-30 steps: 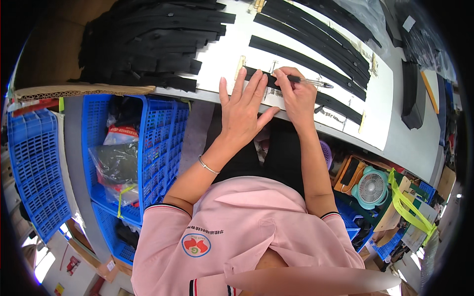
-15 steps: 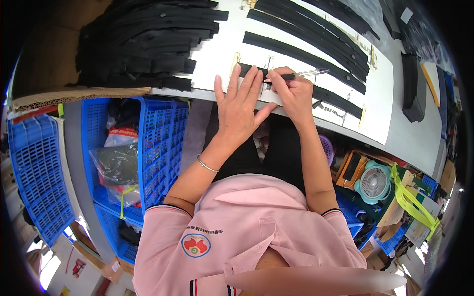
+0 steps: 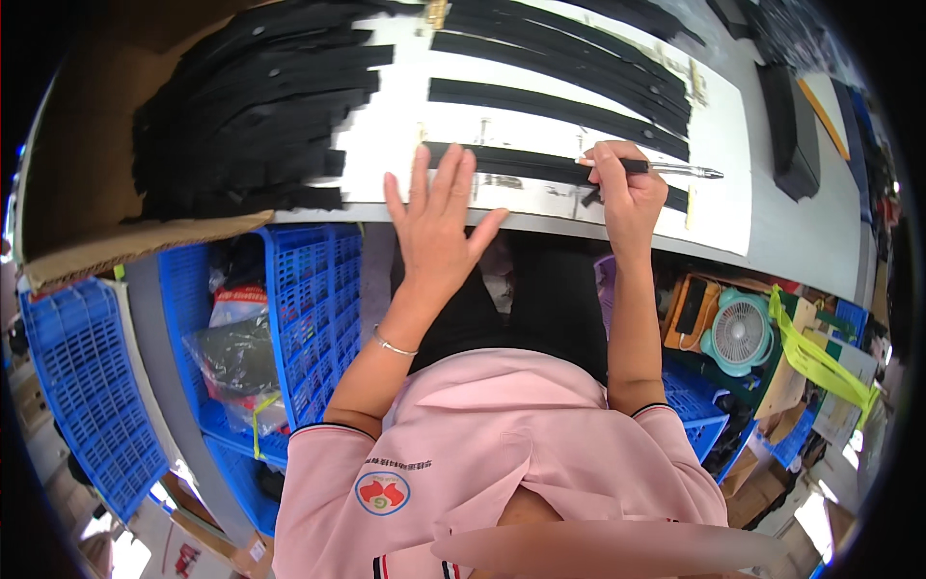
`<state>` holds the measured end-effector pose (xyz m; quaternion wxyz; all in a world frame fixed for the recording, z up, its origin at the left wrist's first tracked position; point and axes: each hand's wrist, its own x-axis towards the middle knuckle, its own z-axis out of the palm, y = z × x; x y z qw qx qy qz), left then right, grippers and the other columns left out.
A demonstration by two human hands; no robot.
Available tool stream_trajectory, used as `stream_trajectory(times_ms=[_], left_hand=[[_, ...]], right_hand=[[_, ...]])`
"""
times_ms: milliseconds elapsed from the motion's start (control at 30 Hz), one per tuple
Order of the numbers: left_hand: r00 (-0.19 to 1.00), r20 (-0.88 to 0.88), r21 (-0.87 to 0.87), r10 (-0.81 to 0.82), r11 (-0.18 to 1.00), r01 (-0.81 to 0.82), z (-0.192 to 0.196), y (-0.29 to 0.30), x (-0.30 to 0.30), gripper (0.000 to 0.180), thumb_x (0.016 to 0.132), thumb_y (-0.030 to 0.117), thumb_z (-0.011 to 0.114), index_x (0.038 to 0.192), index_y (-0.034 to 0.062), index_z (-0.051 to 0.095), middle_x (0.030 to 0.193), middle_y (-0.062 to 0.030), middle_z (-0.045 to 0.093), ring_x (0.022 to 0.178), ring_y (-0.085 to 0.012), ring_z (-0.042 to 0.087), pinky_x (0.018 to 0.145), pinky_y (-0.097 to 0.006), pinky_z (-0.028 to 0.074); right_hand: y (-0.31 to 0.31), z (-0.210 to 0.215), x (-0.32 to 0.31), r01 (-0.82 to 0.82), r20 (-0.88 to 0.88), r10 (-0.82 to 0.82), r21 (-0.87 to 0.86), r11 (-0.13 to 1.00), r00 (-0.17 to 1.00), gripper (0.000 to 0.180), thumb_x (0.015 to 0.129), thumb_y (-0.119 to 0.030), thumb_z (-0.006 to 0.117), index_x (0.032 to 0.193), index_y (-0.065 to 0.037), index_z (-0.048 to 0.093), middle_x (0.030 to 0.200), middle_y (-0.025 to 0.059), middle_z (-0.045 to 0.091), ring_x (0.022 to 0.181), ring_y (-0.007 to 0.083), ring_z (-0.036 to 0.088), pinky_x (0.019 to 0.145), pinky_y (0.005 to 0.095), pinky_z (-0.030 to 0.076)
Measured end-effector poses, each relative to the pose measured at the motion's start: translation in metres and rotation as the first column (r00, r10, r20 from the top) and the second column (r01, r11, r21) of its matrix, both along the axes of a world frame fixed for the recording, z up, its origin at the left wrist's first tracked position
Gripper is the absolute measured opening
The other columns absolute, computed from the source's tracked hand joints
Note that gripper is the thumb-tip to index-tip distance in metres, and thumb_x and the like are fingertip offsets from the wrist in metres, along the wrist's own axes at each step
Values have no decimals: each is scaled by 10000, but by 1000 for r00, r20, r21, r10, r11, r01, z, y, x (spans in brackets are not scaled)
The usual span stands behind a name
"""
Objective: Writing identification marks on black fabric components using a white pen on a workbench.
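My left hand (image 3: 436, 224) lies flat with fingers spread, pressing on the near end of a long black strip (image 3: 526, 166) that rests on a white sheet (image 3: 719, 207) on the grey table. My right hand (image 3: 625, 188) grips a silver pen (image 3: 675, 170) with its tip pointing right, held over the same strip. More black strips (image 3: 555, 104) lie in parallel rows farther back on the sheet. A large heap of black strips (image 3: 253, 111) is piled to the left of my left hand.
Blue plastic crates (image 3: 309, 309) with bagged items stand under the table at left, another blue crate (image 3: 72, 386) farther left. A teal desk fan (image 3: 738, 335) and yellow-green straps (image 3: 815, 359) sit at right. A black box (image 3: 789, 135) lies at the table's right end.
My left hand has slid left along the strip and lifted back toward the table edge. My right hand with the pen has shifted right along the strip.
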<state>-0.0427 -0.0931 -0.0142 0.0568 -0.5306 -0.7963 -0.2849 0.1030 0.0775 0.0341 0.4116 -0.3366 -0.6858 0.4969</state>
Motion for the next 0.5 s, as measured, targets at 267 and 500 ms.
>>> stream_trajectory(times_ms=[267, 500], left_hand=[[1000, -22, -16, -3, 1000, 2, -2, 2, 0, 743, 879, 455, 783, 1461, 49, 564, 1532, -85, 524, 1508, -365, 354, 1221, -629, 87], [1000, 6, -57, -9, 998, 10, 2, 1, 0, 749, 882, 439, 783, 1470, 36, 552, 1544, -90, 513, 1519, -373, 334, 1217, -639, 80]], right_hand=[[22, -27, 23, 6, 192, -22, 82, 997, 981, 184, 986, -106, 665, 885, 32, 732, 795, 30, 700, 699, 60, 577, 636, 216, 442], [20, -29, 17, 19, 145, -49, 198, 980, 988, 234, 935, -88, 715, 766, 71, 687, 808, 21, 746, 544, 61, 551, 503, 258, 403]])
